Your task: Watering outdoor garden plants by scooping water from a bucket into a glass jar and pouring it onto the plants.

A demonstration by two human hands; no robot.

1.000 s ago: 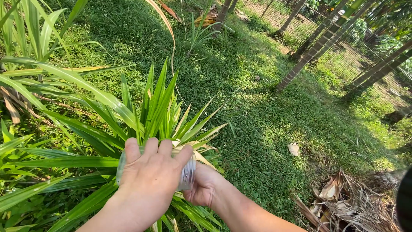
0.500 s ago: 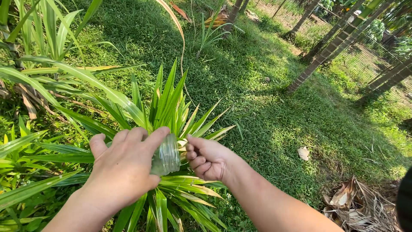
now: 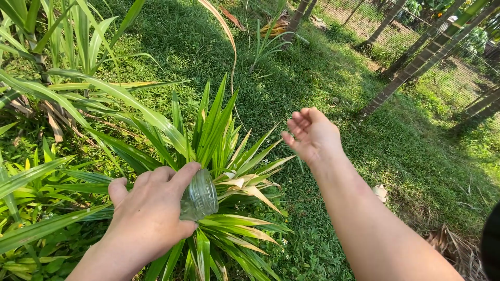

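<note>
My left hand clamps its fingers around the clear ridged plastic bottle, tilting it toward the spiky green-leaved plant, while my right hand hovers with loosely curled, empty fingers.

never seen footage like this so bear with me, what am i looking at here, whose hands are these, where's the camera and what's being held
There is no machine here. The picture comes from a camera worn on a person's head, looking down at their own two bare hands, so the arms reach into view from the bottom edge.

The left hand grips a clear ribbed plastic bottle, tipped toward a spiky plant with long green leaves, some yellowing. I cannot tell whether the bottle has a cap on.

The right hand is lifted in the air over the grass, fingers loosely curled, touching nothing that I can see.

Around them: taller leafy plants on the left, slim tree trunks and a wire fence at the upper right, dry brown leaves at the lower right.
</note>
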